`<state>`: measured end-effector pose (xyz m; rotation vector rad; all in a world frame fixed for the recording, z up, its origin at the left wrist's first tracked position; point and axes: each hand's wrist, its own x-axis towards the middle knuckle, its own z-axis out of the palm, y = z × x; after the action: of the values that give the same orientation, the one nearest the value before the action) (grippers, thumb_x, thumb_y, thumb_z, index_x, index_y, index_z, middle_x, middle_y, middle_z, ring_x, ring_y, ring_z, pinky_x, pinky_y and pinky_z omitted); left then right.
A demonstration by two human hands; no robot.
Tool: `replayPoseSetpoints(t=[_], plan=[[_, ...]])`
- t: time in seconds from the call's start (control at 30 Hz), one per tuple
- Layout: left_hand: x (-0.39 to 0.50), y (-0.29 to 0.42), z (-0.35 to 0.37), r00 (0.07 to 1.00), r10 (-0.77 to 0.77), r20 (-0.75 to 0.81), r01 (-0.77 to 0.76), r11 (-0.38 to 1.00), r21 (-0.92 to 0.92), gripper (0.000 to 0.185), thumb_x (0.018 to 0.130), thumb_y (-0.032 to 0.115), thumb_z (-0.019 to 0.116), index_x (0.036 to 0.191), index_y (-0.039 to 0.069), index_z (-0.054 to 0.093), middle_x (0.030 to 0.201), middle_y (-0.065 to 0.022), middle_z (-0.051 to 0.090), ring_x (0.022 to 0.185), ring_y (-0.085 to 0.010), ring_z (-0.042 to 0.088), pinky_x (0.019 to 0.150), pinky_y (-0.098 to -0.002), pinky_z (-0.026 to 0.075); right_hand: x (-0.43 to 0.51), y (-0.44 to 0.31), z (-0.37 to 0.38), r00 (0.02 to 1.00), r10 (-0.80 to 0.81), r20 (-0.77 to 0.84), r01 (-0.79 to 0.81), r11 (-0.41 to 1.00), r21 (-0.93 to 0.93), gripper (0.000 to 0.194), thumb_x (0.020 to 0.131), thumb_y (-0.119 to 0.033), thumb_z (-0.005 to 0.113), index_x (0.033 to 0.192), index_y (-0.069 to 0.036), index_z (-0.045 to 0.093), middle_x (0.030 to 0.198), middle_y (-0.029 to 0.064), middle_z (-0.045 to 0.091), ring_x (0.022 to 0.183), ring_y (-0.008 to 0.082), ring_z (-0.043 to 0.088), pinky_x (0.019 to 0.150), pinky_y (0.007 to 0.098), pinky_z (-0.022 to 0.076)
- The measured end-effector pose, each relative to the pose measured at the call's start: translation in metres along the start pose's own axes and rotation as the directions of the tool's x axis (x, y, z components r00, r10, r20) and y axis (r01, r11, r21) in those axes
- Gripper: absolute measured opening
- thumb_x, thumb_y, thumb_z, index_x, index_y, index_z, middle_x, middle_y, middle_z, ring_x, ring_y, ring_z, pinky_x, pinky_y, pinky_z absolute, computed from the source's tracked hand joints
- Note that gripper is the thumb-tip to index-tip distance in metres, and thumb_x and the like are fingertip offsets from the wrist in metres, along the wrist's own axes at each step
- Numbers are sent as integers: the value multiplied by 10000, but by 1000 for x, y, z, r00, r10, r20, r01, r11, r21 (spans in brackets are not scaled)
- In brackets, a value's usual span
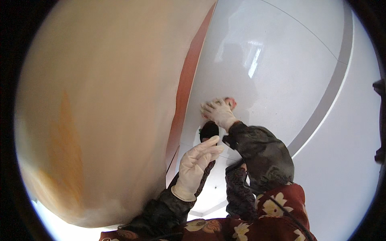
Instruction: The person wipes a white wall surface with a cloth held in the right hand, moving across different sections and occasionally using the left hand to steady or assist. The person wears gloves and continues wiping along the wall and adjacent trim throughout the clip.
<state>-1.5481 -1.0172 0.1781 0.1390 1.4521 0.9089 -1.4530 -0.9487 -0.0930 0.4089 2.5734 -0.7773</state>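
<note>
My right hand (pixel 219 112), in a pale disposable glove, presses flat on a red and whitish cloth (pixel 231 103) against the glossy white tiled floor (pixel 271 90). Most of the cloth is hidden under the palm and fingers. Closer to me, my left hand (pixel 196 165) hangs above the floor, gloved likewise. Its fingers are loosely bent, and nothing shows in them. Just beyond its fingertips is a dark shoe (pixel 209 131) on my foot.
A large cream-coloured panel (pixel 114 105) rises along my left, with a reddish-brown strip (pixel 187 72) at its foot. On the right, a grey skirting board (pixel 325 90) edges a white wall (pixel 343 126). Thin joints cross the floor, which reflects bright light.
</note>
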Motion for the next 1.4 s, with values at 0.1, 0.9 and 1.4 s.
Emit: replayPoseSetpoints(t=[0.1, 0.9, 1.4], plan=[[-11, 18, 18, 992, -113, 47, 112, 993, 42, 389, 1084, 119, 551, 1436, -47, 545, 1346, -156, 673, 1241, -195, 649, 1119, -362, 491, -50, 1, 1, 944, 329, -38, -270, 831, 486, 521, 979, -140, 587, 1495, -169, 523, 1557, 40, 511, 1404, 256, 508, 1147, 455, 421], [353, 117, 153, 855, 244, 458, -387, 888, 249, 250, 1061, 308, 625, 1156, 81, 672, 1053, -63, 690, 894, -147, 665, 786, -311, 557, -172, 173, -155, 136, 868, -478, 493, 359, 792, 522, 998, -101, 642, 1502, -57, 513, 1295, 94, 693, 1152, 166, 654, 977, 311, 523], [363, -28, 88, 605, 766, 217, -349, 9, 937, 787, 884, 223, 744, 1563, 41, 391, 1541, -221, 473, 1433, -388, 426, 1176, -451, 389, -289, 123, -45, 355, 926, -126, 228, 45, 973, 532, 1015, -289, 682, 1465, -31, 567, 1152, 104, 747, 983, 106, 659, 828, 247, 541]])
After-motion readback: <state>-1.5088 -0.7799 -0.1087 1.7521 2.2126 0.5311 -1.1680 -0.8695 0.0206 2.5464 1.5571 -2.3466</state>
